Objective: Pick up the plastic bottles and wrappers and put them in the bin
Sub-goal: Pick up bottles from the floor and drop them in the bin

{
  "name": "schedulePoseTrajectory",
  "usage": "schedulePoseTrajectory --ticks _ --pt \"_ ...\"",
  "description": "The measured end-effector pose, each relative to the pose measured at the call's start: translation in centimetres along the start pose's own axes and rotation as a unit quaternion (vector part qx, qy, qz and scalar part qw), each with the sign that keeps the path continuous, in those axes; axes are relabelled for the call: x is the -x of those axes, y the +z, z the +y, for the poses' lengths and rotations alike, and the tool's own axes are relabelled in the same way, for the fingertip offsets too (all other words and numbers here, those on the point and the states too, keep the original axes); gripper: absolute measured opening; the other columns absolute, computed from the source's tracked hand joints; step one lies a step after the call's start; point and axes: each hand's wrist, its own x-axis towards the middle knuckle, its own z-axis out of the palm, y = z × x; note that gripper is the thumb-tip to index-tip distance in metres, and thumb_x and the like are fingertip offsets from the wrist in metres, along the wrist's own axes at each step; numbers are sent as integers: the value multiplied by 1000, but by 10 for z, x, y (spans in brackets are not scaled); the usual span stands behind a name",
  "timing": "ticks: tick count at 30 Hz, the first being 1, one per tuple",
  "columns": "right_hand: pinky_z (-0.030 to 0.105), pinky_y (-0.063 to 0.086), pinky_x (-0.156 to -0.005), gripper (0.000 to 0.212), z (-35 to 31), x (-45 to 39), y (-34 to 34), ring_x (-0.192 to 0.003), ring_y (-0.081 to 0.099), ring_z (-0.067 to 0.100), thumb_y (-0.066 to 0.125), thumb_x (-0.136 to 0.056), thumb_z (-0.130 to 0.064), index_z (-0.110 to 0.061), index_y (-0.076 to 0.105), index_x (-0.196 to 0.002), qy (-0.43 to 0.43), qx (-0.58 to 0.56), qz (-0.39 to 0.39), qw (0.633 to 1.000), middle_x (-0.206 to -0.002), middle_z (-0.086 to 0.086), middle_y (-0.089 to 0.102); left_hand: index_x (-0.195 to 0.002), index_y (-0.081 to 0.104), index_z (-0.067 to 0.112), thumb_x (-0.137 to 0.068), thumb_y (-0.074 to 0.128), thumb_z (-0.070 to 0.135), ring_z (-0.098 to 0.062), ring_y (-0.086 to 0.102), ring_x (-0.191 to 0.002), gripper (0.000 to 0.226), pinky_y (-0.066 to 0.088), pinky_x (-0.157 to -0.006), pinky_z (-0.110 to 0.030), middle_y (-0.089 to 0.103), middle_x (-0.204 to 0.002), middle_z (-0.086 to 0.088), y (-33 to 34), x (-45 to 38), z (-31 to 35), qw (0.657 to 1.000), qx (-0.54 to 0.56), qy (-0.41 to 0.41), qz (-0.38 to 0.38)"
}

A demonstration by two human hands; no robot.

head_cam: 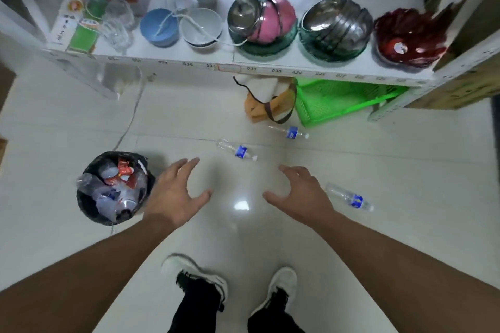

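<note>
Both hands are held out over the tiled floor, spread open and empty: the left hand [173, 192] overlaps the rim of the black-lined bin [89, 213], which holds bottles and wrappers. One clear blue-labelled bottle [349, 199] lies just right of the right hand [300, 192]. A second bottle [238, 150] lies ahead between the hands, and a third bottle [289, 132] farther ahead beside a green basket [332, 103].
</note>
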Motion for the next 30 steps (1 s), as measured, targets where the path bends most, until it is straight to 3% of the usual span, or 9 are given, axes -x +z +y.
schedulePoseTrajectory --ticks 7,14,17,22,26,30 --pt "49 47 -113 95 84 4 -23 -147 43 25 70 -78 -77 -44 38 -161 65 -29 19 997 -165 -4 33 -160 36 42 -83 68 68 -24 35 -151 87 38 -120 -44 37 -165 6 47 -33 73 998 -4 29 -48" --pt "44 44 -115 93 121 -4 -29 -150 40 20 77 -81 -68 -39 40 -161 143 -67 39 987 -163 -2 40 -156 34 48 -78 66 65 -26 43 -143 86 46 -109 -45 41 -161 9 67 -81 92 989 -34 71 -123" --pt "40 43 -112 92 144 -29 -26 -146 44 21 83 -80 -61 -36 44 -159 169 -72 57 981 -158 3 45 -157 37 44 -80 74 52 -29 46 -139 85 48 -106 -45 43 -159 7 85 -117 89 986 -45 86 -137" --pt "44 41 -113 95 200 -88 6 -145 44 35 88 -78 -51 -33 43 -160 237 -80 59 966 -158 12 45 -159 39 36 -80 76 41 -28 47 -139 87 51 -104 -47 45 -158 7 141 -172 71 979 -94 100 -147" --pt "49 46 -111 106 254 -142 42 -147 41 31 92 -71 -55 -36 40 -161 224 -55 43 972 -157 8 45 -160 38 31 -79 78 36 -30 51 -135 90 52 -99 -44 47 -157 2 209 -212 43 975 -136 111 -138" --pt "50 49 -102 109 314 -198 80 -142 45 35 92 -72 -51 -36 35 -164 211 16 30 977 -158 7 44 -158 41 24 -71 86 25 -41 54 -132 97 51 -101 -52 52 -155 -11 284 -255 1 961 -199 130 -144"
